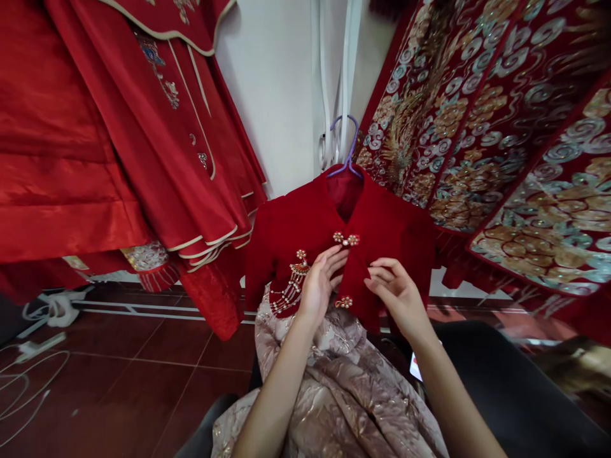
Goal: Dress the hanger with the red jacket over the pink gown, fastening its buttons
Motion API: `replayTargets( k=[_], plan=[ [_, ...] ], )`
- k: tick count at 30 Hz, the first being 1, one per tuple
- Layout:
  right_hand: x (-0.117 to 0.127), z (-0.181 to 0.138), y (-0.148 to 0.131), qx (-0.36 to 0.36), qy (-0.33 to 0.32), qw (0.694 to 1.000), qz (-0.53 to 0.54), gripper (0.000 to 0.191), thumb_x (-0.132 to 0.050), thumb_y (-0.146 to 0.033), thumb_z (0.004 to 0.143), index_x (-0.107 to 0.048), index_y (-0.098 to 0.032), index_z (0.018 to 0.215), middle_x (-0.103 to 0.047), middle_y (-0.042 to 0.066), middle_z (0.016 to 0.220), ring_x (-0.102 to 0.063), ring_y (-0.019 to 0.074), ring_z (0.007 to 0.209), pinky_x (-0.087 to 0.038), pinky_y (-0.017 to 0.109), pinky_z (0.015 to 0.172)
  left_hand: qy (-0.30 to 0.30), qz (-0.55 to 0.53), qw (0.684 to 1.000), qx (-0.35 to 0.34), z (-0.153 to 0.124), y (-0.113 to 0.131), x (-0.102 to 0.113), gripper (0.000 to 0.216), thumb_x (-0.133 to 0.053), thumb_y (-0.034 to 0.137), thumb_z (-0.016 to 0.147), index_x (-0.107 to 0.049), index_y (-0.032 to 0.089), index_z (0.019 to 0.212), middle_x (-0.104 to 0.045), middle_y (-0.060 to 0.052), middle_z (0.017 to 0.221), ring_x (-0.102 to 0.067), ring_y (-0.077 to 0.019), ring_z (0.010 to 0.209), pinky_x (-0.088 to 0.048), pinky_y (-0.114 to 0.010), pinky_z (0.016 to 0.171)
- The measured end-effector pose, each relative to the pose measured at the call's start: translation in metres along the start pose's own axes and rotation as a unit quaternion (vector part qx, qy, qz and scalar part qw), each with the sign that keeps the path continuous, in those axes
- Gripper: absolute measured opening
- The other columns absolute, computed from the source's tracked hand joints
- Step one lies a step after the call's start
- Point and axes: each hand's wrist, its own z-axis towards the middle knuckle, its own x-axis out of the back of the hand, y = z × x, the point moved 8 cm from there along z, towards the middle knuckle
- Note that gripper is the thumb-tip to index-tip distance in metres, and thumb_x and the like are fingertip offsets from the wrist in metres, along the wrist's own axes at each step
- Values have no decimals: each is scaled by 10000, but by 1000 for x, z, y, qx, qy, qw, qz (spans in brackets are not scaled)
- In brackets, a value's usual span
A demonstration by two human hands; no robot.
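Left hand (317, 286), right hand (398, 292) pinch red jacket (291, 222).

Red velvet jacket (305, 222), beige brocade skirt (334, 381).

Head view, close above red jacket (286, 222)

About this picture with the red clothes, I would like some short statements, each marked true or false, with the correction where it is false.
1. The red jacket hangs on a purple hanger. True.
2. The skirt under the jacket is blue. False: it is pale pinkish-beige brocade.
3. The left hand and the right hand are both at the jacket's front opening. True.
4. The floor is green carpet. False: it is dark red-brown tile.
5. White cables lie on the floor at the left. True.
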Motion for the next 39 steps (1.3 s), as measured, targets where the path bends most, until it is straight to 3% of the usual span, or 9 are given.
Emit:
replayTargets(
  k=[2,5,8,12,17,22,25,30,39],
  plan=[
    [-4,-6,-13,69,19,990,-118,142,-661,-289,806,-581,-260,919,-600,2,786,-564,144,685,-445,263,599,33,-9,999,21,-9,-5,8,367,-497,438,846,-670,173,1032,-718,-108,1063,-676,-204,947,-524,-313,784],
    [-19,-17,-28,139,13,957,-253,38,-614,-261,847,-646,-250,865,-524,-4,714,-467,128,586,-376,270,535,88,-3,995,42,-20,-11,22,283,-576,414,790,-655,151,723,-697,-62,752,-634,-143,661,-483,-250,611],
    [-34,-23,-30,153,-15,951,-269,84,-606,-272,860,-659,-247,920,-497,2,740,-473,134,604,-383,273,540,121,16,992,28,-24,-11,31,314,-631,404,777,-575,165,581,-572,11,574,-511,-88,516,-421,-219,530],
    [-47,-26,-22,117,-45,969,-213,131,-547,-308,911,-630,-245,991,-542,24,806,-520,148,654,-430,280,572,157,118,980,-41,-26,1,36,415,-677,445,770,-489,176,515,-448,47,508,-414,-75,491,-383,-215,515],
    [-60,-31,-6,60,-79,981,-165,192,-654,-366,846,-572,-240,966,-591,30,873,-535,139,657,-453,254,522,196,269,935,-122,-36,19,35,405,-569,481,865,-498,185,597,-462,33,588,-459,-104,584,-400,-234,602],
    [-68,-30,6,46,-53,990,-121,203,-659,-382,838,-559,-230,927,-611,43,901,-613,164,793,-539,270,640,295,356,855,-234,-49,37,45,182,-563,401,892,-604,229,938,-572,-59,1022,-544,-190,994,-414,-326,921],
    [-75,-21,19,12,-61,997,-50,232,-680,-411,815,-579,-219,898,-630,38,867,-633,162,786,-571,278,671,292,326,875,-205,-39,28,58,247,-593,396,873,-555,228,1050,-574,-68,1067,-559,-176,974,-442,-320,900],
    [-80,6,38,-21,-41,998,36,303,-722,-428,767,-649,-205,959,-655,34,876,-657,160,789,-604,304,731,268,292,900,-181,-29,21,72,215,-571,337,882,-562,194,1041,-627,-79,1075,-612,-158,957,-485,-298,873],
    [-76,35,28,78,-26,992,-98,276,-635,-421,845,-721,-211,1001,-681,72,995,-674,179,870,-594,311,781,238,250,918,-194,-23,24,74,214,-590,281,843,-609,161,1019,-672,-95,1047,-661,-144,899,-529,-285,859]
  ],
)
